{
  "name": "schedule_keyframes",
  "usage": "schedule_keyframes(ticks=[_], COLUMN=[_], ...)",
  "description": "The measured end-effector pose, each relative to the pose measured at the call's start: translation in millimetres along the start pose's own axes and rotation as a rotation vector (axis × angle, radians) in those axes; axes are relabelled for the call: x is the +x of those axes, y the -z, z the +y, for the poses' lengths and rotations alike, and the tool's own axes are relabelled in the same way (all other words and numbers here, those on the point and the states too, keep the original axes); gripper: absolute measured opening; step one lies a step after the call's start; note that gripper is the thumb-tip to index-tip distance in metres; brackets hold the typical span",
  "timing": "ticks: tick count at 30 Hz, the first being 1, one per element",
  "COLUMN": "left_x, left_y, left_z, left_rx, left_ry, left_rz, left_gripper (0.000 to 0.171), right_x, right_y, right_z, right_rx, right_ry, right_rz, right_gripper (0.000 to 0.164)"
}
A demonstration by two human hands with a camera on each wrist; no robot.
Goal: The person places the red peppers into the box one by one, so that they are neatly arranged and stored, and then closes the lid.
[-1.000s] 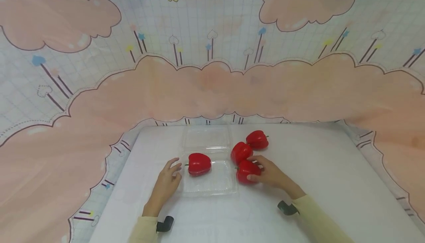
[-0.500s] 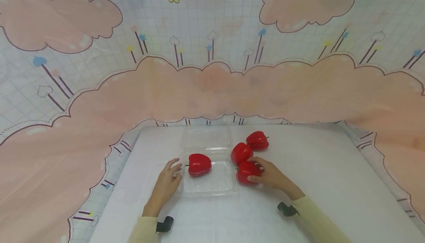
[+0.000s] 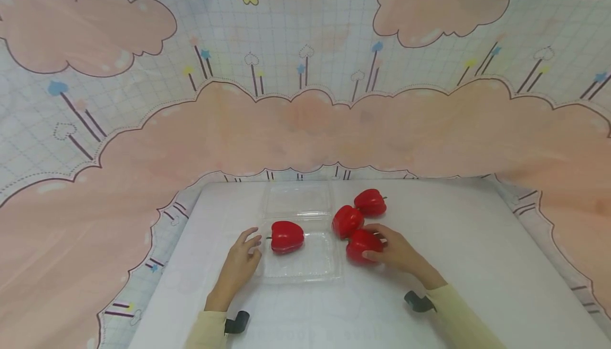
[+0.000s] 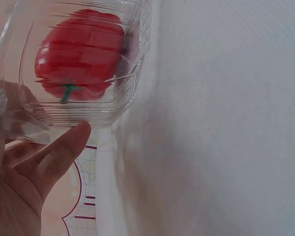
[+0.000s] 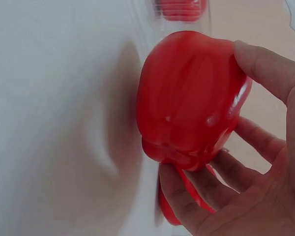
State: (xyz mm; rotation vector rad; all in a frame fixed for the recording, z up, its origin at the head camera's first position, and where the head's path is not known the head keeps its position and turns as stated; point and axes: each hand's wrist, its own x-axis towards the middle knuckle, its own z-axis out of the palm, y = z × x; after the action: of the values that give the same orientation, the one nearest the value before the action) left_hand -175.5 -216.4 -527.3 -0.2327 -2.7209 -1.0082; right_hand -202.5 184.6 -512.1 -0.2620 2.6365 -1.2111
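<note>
A red bell pepper (image 3: 364,246) is in my right hand (image 3: 398,251), with the thumb on one side and the fingers curled around the other in the right wrist view. My left hand (image 3: 238,261) is at the left edge of a clear plastic clamshell box (image 3: 305,269); a fingertip (image 4: 81,129) touches the box wall in the left wrist view. Inside the box lies another red bell pepper (image 3: 287,237), its green stem pointing left. The hinged lid (image 3: 297,200) lies folded back, away from me. Whether the held pepper touches the table cannot be told.
Two more red bell peppers, a nearer one (image 3: 347,221) and a farther one (image 3: 370,202), lie right of the box, touching or nearly touching. A white cloth covers the table (image 3: 458,232). Behind it hangs a printed curtain (image 3: 305,126) with clouds.
My right hand has shifted slightly right with its bell pepper, away from the box edge. The left hand and the boxed pepper have stayed in place.
</note>
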Motion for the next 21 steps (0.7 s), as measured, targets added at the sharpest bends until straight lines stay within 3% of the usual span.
schedule_keyframes(ticks=[21], left_x=[-0.4], left_y=[0.0], left_z=[-0.4], left_rx=[-0.013], left_ry=[0.0], left_rz=[-0.001], left_gripper=[0.036], right_x=[-10.7], right_y=[25.5], right_z=[-7.1], right_rx=[0.001], right_ry=[0.031], right_rz=[0.06], right_gripper=[0.08])
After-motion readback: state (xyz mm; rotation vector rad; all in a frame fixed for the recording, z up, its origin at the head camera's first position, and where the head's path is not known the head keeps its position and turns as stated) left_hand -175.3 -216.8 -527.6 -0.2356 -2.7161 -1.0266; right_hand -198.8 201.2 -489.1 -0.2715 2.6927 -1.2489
